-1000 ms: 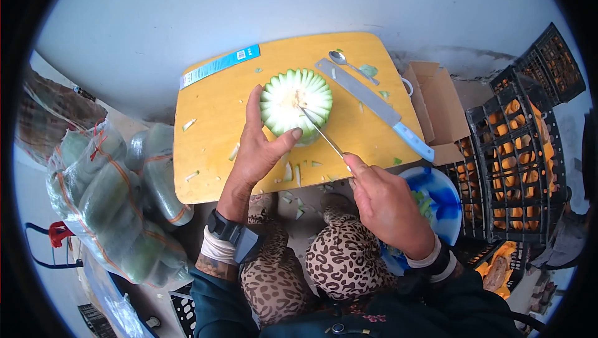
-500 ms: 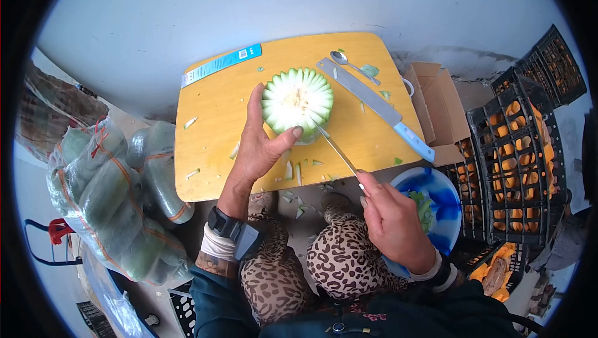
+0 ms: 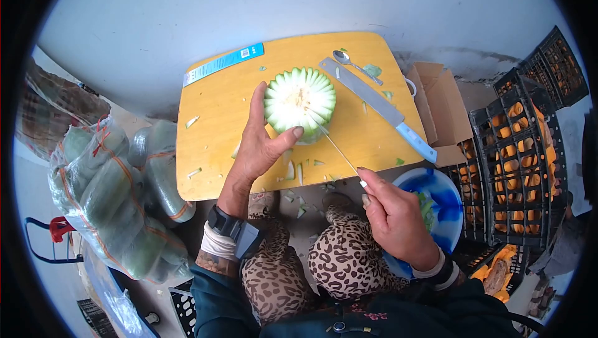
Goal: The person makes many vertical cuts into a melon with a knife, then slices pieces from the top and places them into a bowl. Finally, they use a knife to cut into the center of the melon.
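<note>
A cut winter melon (image 3: 301,98) stands on the yellow table (image 3: 212,132), its pale top carved with notches all round the rim. My left hand (image 3: 265,145) grips its near left side, thumb at the front and fingers round the side. In my right hand (image 3: 398,216) is a slim knife (image 3: 339,151); its blade tip meets the melon's front right edge. To the right lie a large knife (image 3: 367,95) with a blue handle and a metal spoon (image 3: 355,66). Green and white peel slivers (image 3: 290,170) are scattered before the melon.
A blue cardboard sleeve (image 3: 224,64) lies at the table's back left. On the right are an open carton (image 3: 436,101), a blue basin (image 3: 445,191) with green scraps, and black crates (image 3: 511,163) of orange pieces. Wrapped winter melons (image 3: 106,195) are stacked left.
The slim knife has turned slightly, so its blade looks thinner, and my right hand has rolled a little. My left hand and the melon keep their places apart from a slight view shift.
</note>
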Tool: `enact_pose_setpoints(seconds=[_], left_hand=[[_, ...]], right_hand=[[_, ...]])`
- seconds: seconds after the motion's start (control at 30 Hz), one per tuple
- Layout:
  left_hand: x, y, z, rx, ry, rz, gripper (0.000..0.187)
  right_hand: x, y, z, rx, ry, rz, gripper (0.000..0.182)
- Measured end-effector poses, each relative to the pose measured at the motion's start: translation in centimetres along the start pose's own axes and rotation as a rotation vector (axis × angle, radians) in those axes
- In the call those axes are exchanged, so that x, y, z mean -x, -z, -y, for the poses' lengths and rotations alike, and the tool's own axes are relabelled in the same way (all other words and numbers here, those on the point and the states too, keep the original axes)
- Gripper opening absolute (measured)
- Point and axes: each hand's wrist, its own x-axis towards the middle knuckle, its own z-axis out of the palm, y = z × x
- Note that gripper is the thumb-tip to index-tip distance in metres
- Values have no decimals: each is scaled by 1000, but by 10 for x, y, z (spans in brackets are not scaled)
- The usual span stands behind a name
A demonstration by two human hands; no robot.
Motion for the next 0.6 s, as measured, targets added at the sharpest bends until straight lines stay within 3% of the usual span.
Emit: enact_pose_setpoints(seconds=[0.6], left_hand=[[0, -1, -1, 18, 0, 2, 108]], right_hand=[[-9, 4, 9, 1, -27, 76, 38]])
